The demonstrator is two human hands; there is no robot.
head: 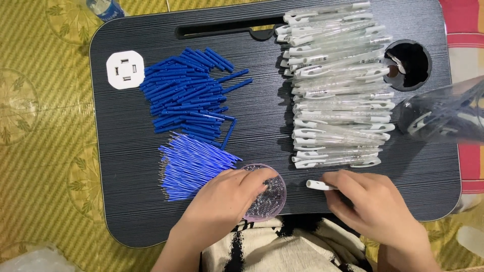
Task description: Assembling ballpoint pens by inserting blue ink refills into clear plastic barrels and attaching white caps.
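The right hand [375, 201] pinches a clear pen barrel [319, 185] in its grip, the white end sticking out to the left. The left hand [227, 199] dips its fingertips, pressed together, into a small bowl of springs [269, 201] on the table [262, 116], just left of the barrel.

head camera, looking straight down, close over lap desk [126, 166]

On the tabletop [272, 121], short tubes [189, 93] lie left, pens [338, 85] right, and the bowl [266, 199], maybe holding springs, in front.
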